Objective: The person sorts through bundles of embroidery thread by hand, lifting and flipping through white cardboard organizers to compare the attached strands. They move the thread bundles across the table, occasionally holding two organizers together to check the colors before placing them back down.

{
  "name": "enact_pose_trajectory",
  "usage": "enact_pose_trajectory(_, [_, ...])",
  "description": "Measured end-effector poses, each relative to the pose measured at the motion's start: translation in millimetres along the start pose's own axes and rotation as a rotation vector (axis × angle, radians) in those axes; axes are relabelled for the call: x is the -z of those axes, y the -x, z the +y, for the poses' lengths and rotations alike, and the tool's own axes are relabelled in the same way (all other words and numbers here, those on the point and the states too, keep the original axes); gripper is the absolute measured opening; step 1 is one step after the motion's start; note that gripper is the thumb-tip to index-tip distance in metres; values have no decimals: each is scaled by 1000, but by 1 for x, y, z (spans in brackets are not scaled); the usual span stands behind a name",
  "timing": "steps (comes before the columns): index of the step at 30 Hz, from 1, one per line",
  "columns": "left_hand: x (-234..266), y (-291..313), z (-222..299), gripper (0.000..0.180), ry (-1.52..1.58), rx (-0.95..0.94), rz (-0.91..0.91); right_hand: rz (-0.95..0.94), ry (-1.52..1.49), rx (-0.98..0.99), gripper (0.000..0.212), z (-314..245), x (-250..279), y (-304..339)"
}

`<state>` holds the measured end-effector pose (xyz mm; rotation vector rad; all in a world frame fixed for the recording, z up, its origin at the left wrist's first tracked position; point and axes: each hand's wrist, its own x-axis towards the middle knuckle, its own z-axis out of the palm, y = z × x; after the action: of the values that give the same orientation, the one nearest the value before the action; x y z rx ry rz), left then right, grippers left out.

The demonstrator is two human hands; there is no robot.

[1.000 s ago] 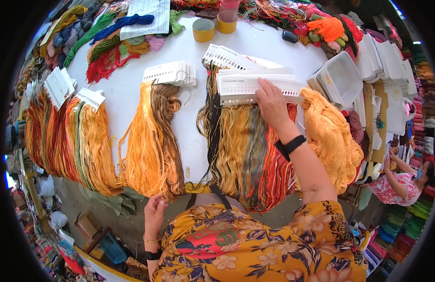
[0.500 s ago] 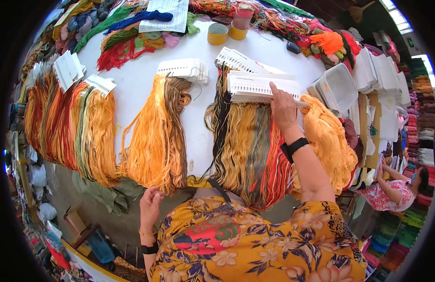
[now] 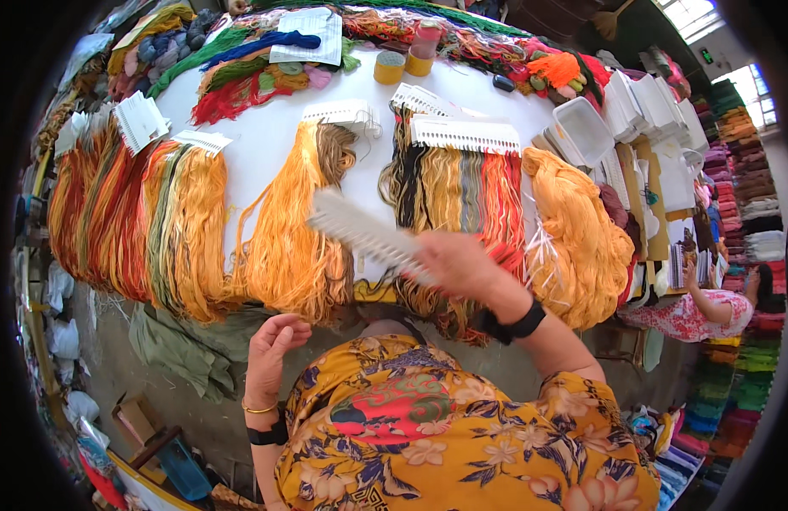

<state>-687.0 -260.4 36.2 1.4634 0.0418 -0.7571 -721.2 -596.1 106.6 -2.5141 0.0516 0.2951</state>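
Right hand (image 3: 462, 262), fingers gripping one end of a white perforated card (image 3: 368, 236), blurred, its far end pointing left across the orange thread bundle (image 3: 283, 234)! The multicoloured threads (image 3: 462, 192) lie on the desk (image 3: 251, 166) behind that hand. Left hand (image 3: 273, 341), near the orange bundle's lower end: fingers curled, but whether they pinch anything, I can't tell.
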Motion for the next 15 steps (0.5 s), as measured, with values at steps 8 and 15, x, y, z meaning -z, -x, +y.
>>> enact_pose_trajectory(8, [-4, 78, 40, 32, 648, -289, -117, -62, -115, 461, 12, -150, -66, 17])
enact_pose_trajectory(15, [43, 128, 26, 26, 1006, -611, 168, -295, -1091, 213, 37, -170, -105, 52])
